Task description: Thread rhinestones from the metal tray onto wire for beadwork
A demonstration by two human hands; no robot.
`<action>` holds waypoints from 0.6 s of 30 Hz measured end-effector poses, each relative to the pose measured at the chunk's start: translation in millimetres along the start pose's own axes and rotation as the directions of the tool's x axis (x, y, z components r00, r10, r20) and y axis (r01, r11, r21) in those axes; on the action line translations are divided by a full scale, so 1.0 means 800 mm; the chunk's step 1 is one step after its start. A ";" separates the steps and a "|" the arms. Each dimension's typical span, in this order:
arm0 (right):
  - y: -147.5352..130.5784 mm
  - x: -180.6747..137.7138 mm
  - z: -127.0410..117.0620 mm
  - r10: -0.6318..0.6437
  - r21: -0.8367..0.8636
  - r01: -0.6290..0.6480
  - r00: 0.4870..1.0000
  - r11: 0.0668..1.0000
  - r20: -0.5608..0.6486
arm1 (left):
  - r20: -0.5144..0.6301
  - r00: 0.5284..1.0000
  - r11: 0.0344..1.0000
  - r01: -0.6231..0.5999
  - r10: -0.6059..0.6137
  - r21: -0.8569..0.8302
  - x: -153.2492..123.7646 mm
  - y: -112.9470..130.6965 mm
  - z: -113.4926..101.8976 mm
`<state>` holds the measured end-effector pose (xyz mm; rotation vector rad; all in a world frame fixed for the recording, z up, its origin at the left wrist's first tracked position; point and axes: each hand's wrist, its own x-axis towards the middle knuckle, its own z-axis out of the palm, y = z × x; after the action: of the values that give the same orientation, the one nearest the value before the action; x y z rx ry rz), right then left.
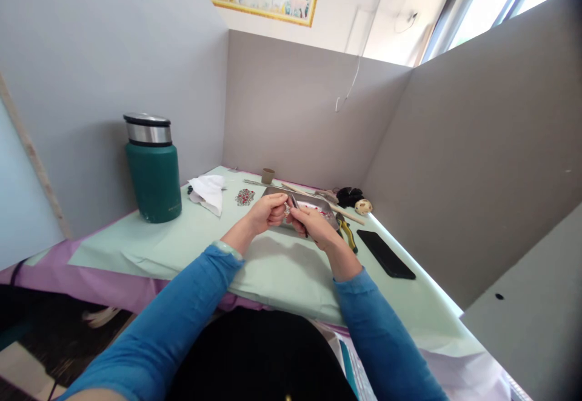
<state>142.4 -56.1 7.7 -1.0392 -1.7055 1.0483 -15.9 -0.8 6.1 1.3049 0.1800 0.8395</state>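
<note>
Both hands meet over the near edge of a shallow metal tray (pixel 277 192) on the pale green table cover. My left hand (pixel 269 211) is closed in a pinch on a small sparkly piece (pixel 287 210). My right hand (pixel 313 226) is closed round a thin dark tool (pixel 297 209) whose tip points at that piece. Inside the tray I can see small red and pink bits (pixel 318 209). A flat beaded ornament (pixel 245 197) lies left of the tray.
A green flask (pixel 153 170) with a steel lid stands at the left. A white cloth (pixel 208 192), a small cup (pixel 268 176), a wooden stick (pixel 350 214), yellow-handled pliers (pixel 347 231), a black phone (pixel 385 254) and a small ball (pixel 363 207) lie around. Grey partition walls enclose the desk.
</note>
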 end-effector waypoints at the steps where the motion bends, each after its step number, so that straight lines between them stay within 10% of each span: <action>1: 0.000 0.000 0.000 0.000 0.004 0.000 1.000 1.000 0.001 | 0.002 1.000 1.000 0.007 -0.007 -0.004 0.000 0.000 0.000; 18: 0.001 0.002 0.002 -0.115 -0.398 0.046 0.982 0.916 -0.152 | -0.069 0.997 0.997 0.032 -0.028 0.070 0.000 -0.002 0.002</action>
<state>140.9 -54.7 6.7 -1.2582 -1.8385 0.5503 -14.5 -2.4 5.1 1.3379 0.2851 0.8591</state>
